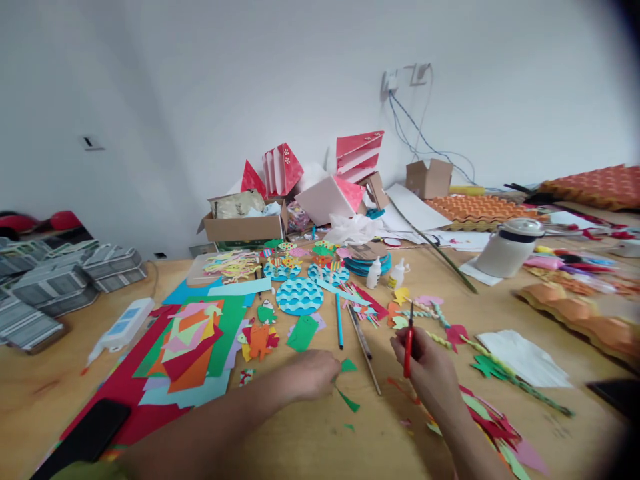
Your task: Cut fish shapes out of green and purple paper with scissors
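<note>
My left hand (316, 375) is over the middle of the table with its fingers drawn together, and a green paper scrap (349, 365) sticks out at the fingertips. Just below lies a thin green sliver (349, 402). In my right hand (426, 365) are red-handled scissors (409, 343), their tip pointing away from me; whether the blades are parted I cannot tell. Between the hands lie a blue pen (339, 323) and a thin brush (369, 363). Beyond the left hand are a green paper rectangle (303, 333) and an orange paper cutout (259, 341).
Stacked coloured paper (225, 333) and a dark phone (85, 433) lie left, near a white glue gun (123, 327). Blue wavy discs (300, 297) and small white glue bottles (374, 273) stand behind. To the right are a white tissue (523, 357), a braided cord (530, 390) and a pale canister (507, 250).
</note>
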A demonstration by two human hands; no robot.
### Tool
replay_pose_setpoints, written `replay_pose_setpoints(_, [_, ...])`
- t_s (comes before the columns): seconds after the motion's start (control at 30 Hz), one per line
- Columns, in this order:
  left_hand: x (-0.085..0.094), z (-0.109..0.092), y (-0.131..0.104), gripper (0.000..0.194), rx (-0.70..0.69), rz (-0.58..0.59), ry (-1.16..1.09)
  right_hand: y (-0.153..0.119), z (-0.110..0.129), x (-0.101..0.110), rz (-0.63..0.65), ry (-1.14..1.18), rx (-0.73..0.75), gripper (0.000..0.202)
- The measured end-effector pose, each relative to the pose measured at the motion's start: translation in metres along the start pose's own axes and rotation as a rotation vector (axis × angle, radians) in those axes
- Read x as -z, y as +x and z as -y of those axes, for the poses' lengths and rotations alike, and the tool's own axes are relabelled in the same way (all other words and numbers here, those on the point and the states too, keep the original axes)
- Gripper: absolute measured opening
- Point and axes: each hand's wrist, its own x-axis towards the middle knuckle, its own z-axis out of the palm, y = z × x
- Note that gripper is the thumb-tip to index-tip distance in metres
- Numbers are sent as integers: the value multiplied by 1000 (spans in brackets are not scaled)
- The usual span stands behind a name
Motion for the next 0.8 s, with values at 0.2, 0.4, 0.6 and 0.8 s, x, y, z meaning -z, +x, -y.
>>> replay_pose_setpoints(0.2, [3,2,-1,28,40,-64,82,0,-1,0,23,-20,6,18])
replay_pose_setpoints(0.4, [7,-11,-2,21,40,-71,148,0,-3,-2,41,-36,5,19])
replay_pose_setpoints(0.6, [2,-10,-1,24,39,-57,173,0,-2,-4,43,-51,9,18])
replay_pose_setpoints(0.8, [1,-4,0,21,56,-82,146,1,-1,-1,75,-88,9,18])
